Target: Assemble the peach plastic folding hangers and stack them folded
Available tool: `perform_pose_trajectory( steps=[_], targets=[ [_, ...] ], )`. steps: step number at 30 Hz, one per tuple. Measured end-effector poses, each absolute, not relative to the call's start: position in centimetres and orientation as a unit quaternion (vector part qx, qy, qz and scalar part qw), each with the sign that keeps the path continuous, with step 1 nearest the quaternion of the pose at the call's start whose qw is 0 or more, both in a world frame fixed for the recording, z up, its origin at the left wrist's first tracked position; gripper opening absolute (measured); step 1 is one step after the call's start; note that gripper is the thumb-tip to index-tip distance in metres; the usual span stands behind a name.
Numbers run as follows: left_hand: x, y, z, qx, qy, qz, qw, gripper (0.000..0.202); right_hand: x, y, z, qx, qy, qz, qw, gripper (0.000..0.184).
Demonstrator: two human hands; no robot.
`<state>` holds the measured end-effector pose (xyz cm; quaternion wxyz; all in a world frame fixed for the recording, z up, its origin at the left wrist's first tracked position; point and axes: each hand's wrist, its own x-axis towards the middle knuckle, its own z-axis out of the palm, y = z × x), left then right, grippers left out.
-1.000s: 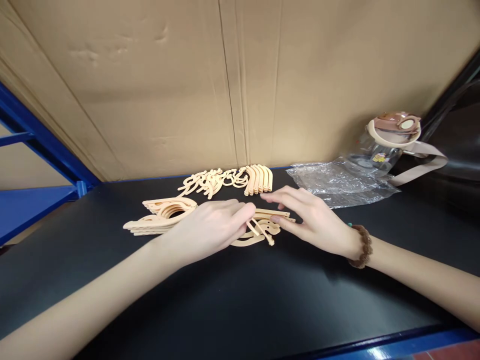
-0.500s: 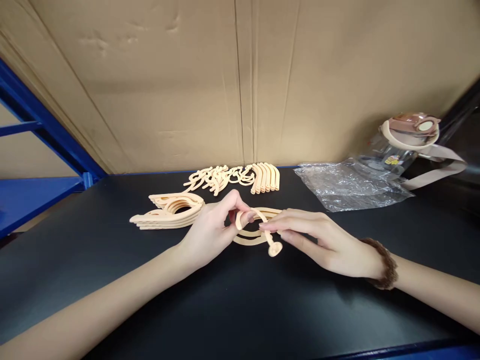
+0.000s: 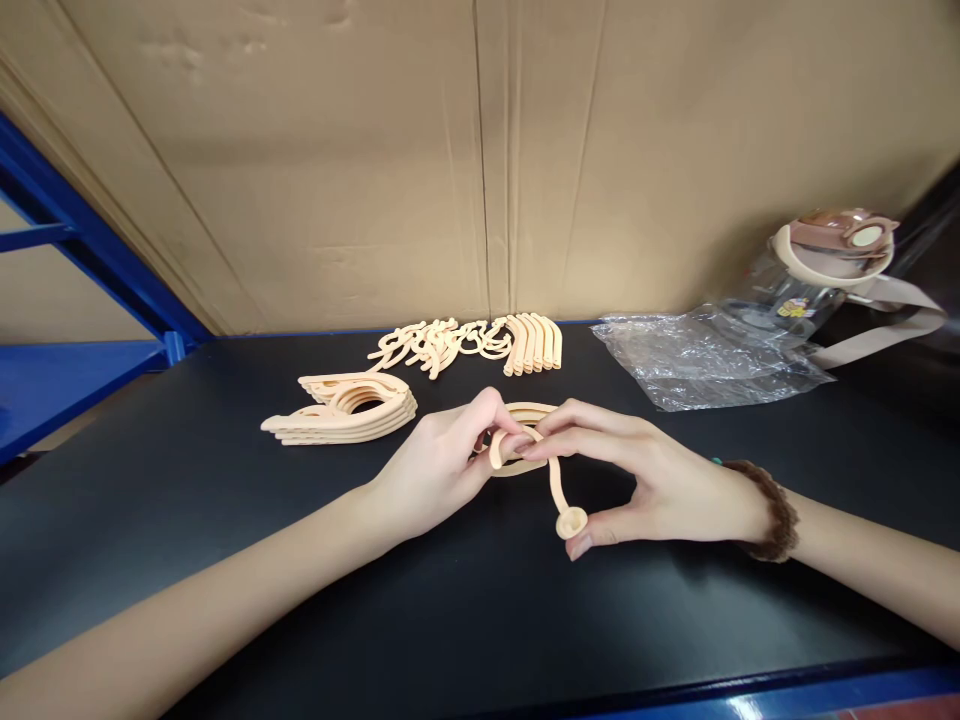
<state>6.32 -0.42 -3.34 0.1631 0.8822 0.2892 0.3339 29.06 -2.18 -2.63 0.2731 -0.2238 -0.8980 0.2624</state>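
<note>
Both hands meet over the middle of a black table. A peach plastic hook piece with a round end is held between them: my left hand pinches its curved top, and my right hand grips it with fingers at the top and the thumb under the round end. Just behind the hands lie a few curved peach parts, partly hidden. A stack of peach hanger arms lies to the left of my left hand.
At the table's back edge lie loose peach hooks and a row of curved peach pieces. A crumpled clear plastic bag and a bottle with a pink lid and strap sit at the right. Cardboard walls the back; a blue rack stands left.
Both hands have lifted one hook piece off the small pile and drawn it toward me; my right thumb now supports its round end.
</note>
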Motion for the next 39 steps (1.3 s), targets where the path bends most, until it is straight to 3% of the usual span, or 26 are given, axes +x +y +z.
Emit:
perform_pose_trajectory(
  steps=[5,9,16,29,39],
  targets=[
    [6.1,0.5,-3.4,0.888,0.357,0.282,0.066,0.033,29.7,-1.5,-2.8,-0.278,-0.869,0.274,0.302,0.047],
    [6.0,1.4,-3.5,0.892,0.383,0.239,-0.021,0.015,30.6,0.0,-3.3,-0.336,-0.847,0.236,0.339,0.038],
    [5.8,1.9,-3.9,0.906,0.351,0.194,-0.133,0.019,31.5,2.1,-4.3,-0.385,-0.777,0.333,0.37,0.031],
    [5.8,1.7,-3.9,0.894,0.393,0.193,-0.096,0.021,31.3,1.9,-4.4,-0.43,-0.742,0.331,0.394,0.045],
    [6.0,1.3,-3.0,0.801,0.509,0.297,0.108,0.018,31.4,2.1,-4.5,-0.424,-0.663,0.364,0.497,0.048]
  ],
)
